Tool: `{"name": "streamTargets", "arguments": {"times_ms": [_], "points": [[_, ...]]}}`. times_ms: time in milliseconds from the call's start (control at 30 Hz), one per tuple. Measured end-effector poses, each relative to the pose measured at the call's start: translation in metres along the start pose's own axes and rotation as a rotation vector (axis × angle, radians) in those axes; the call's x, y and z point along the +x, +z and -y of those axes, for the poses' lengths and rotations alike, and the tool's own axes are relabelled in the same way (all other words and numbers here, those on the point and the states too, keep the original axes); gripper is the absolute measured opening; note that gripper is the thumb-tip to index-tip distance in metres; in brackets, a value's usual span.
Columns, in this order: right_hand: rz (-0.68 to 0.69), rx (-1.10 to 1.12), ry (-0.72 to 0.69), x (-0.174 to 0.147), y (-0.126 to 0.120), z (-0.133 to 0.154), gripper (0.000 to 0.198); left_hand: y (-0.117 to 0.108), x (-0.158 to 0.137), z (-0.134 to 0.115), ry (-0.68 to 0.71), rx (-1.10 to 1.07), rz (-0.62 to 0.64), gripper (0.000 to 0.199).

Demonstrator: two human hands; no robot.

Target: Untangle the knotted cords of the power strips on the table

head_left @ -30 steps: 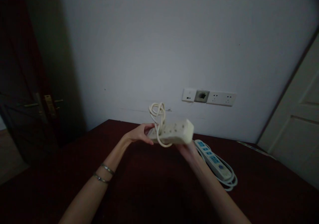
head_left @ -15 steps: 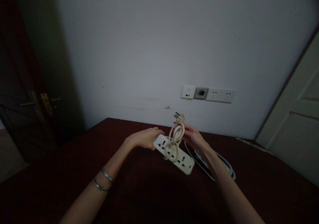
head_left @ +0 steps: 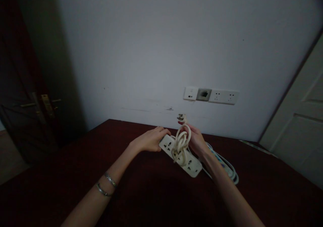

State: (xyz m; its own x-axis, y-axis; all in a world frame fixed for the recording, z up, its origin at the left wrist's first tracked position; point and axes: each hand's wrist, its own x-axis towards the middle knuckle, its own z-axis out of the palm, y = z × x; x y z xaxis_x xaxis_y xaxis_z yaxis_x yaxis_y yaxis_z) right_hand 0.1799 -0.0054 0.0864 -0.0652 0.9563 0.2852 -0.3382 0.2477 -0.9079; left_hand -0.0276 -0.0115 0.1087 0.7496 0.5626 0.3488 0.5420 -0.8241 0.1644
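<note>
A white power strip (head_left: 193,166) is tilted above the dark red table, its sockets facing me. My left hand (head_left: 154,139) grips its upper left end. The strip's white cord (head_left: 182,140) is bunched in a knotted coil in front of the sockets. My right hand (head_left: 196,138) is closed around the top of this coil, just below the pronged plug (head_left: 182,117), which points left. Part of my right fingers is hidden behind the cord. Beyond my right forearm lies a second power strip (head_left: 225,166) with its own pale cable (head_left: 234,176), partly covered by the arm.
The dark red table (head_left: 141,193) reaches back to a pale wall. Wall sockets (head_left: 223,97) and a grey switch plate (head_left: 204,94) sit above its back edge. At left is a dark door with a brass handle (head_left: 47,106); a white panelled door (head_left: 302,129) stands at right.
Both hands have shifted slightly right, carrying the power strip and coiled cord along. The plug has turned a little, and more of the second strip shows behind my right forearm.
</note>
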Motion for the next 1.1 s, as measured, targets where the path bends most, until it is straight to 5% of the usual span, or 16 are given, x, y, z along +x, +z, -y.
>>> {"name": "streamTargets", "arguments": {"times_ms": [267,633,800,1100], "points": [[0.111,-0.243,-0.047,-0.001,0.002,-0.013,0.043,0.025,0.008,-0.014,-0.012,0.204,0.092,0.047],[-0.048,0.383,0.113,0.012,-0.006,-0.049,0.049,0.043,0.008,-0.012,-0.061,0.146,0.177,0.045],[-0.105,0.437,0.115,0.016,-0.015,-0.056,0.047,0.044,0.007,-0.011,-0.087,0.043,0.234,0.058],[-0.209,0.507,0.141,0.018,-0.025,-0.067,0.029,0.064,0.013,-0.003,-0.154,-0.167,0.134,0.041]]}}
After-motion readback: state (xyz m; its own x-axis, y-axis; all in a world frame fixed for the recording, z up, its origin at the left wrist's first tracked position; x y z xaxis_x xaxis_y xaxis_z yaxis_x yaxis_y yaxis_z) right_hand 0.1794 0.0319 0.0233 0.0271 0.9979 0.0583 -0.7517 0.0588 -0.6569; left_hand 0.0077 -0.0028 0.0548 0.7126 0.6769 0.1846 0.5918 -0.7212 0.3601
